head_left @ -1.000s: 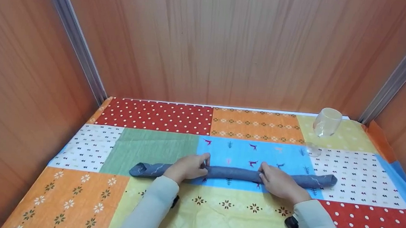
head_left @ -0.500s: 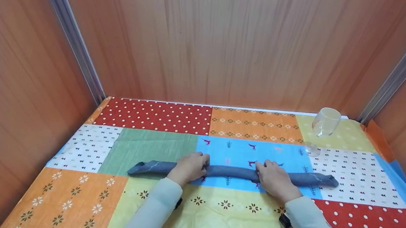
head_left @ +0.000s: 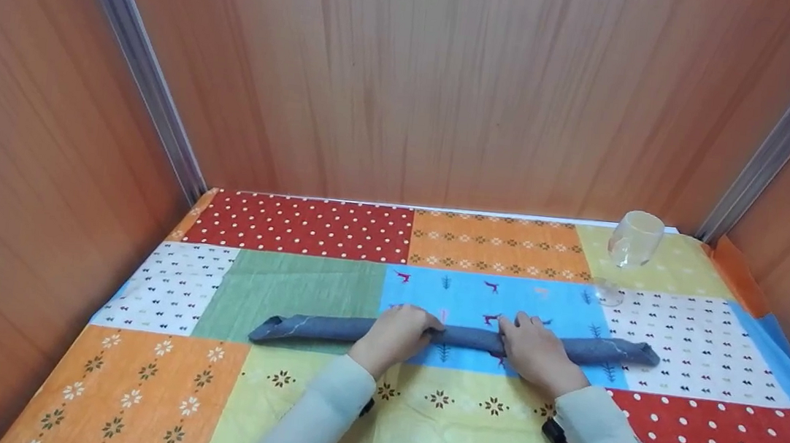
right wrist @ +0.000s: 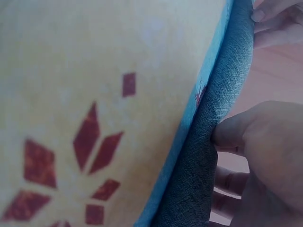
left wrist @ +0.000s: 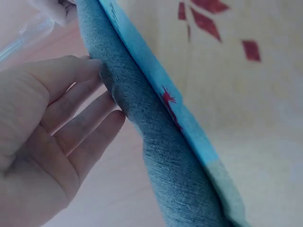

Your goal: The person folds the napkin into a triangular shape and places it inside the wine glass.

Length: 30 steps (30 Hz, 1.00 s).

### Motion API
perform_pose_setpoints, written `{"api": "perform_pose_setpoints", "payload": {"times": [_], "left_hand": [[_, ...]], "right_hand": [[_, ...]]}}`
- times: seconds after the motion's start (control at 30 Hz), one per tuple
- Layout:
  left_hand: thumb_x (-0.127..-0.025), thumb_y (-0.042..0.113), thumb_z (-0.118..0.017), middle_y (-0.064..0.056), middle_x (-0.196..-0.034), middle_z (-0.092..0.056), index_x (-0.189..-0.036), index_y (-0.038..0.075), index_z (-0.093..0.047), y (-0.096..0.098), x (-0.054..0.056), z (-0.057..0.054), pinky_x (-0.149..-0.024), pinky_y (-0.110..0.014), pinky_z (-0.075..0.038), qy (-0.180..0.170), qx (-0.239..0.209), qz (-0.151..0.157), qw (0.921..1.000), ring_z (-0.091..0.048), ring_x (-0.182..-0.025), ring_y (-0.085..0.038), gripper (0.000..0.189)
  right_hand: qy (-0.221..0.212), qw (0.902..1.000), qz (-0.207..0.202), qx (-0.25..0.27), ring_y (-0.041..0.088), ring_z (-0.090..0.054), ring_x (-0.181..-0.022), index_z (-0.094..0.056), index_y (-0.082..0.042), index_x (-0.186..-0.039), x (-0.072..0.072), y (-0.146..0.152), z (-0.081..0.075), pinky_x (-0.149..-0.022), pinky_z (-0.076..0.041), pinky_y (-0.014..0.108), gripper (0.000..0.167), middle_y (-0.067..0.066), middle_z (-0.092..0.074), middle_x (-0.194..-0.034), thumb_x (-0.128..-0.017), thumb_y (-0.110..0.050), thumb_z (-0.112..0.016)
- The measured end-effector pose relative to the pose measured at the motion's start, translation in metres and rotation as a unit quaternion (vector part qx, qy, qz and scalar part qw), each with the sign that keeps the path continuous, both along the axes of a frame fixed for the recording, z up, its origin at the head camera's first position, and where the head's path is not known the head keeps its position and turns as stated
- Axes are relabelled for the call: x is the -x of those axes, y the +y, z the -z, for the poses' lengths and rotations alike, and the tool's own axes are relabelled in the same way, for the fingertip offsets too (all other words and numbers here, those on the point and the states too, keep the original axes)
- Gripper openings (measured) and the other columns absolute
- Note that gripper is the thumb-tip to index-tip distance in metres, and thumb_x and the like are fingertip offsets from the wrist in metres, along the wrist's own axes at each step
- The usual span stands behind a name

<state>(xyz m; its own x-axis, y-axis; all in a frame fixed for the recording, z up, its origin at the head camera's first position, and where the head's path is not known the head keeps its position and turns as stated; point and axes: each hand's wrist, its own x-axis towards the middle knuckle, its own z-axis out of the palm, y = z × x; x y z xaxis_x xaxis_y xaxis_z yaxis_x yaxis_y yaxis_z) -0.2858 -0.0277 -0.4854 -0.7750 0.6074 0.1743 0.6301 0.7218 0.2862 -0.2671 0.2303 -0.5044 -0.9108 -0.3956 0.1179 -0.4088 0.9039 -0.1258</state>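
Observation:
A long roll of grey-blue cloth [head_left: 471, 338] with thin pale lines lies crosswise on the patchwork tablecloth [head_left: 307, 286]. My left hand [head_left: 398, 333] holds it left of its middle, knuckles up. In the left wrist view, the thumb and fingertips of that hand [left wrist: 61, 109] meet the roll's side, where the fabric is dented. Farther right, my right hand [head_left: 536, 348] grips the roll, its thumb against the near side in the right wrist view [right wrist: 265, 151]. A short stretch of roll shows between the hands. Both loosely coiled ends stick out past them.
A clear stemmed glass [head_left: 635, 239] stands upright at the back right, beyond the roll's right end. Wood-grain panels [head_left: 409, 83] close off the back and both sides. Pale sleeves cover both forearms, and black wrist devices [head_left: 553, 433] show beneath them.
My left hand has slid right along the roll, closer to the right hand. The right hand has shifted slightly left and curled more over the cloth. The roll has hardly moved.

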Motion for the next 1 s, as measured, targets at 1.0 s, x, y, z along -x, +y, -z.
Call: {"api": "perform_pose_setpoints", "payload": {"times": [1.0], "left_hand": [[-0.088, 0.017, -0.079, 0.005, -0.094, -0.075, -0.100, 0.017, -0.081, 0.009, 0.008, 0.003, -0.080, -0.034, -0.055, -0.038, -0.035, -0.053, 0.9973, -0.068, -0.087, -0.013, 0.012]], "right_hand": [[-0.113, 0.9890, -0.009, 0.094, 0.026, -0.042, -0.090, -0.056, -0.003, -0.103, 0.017, -0.032, 0.001, -0.077, -0.040, 0.043, 0.027, 0.005, -0.046, -0.094, -0.089, -0.023, -0.068]]}}
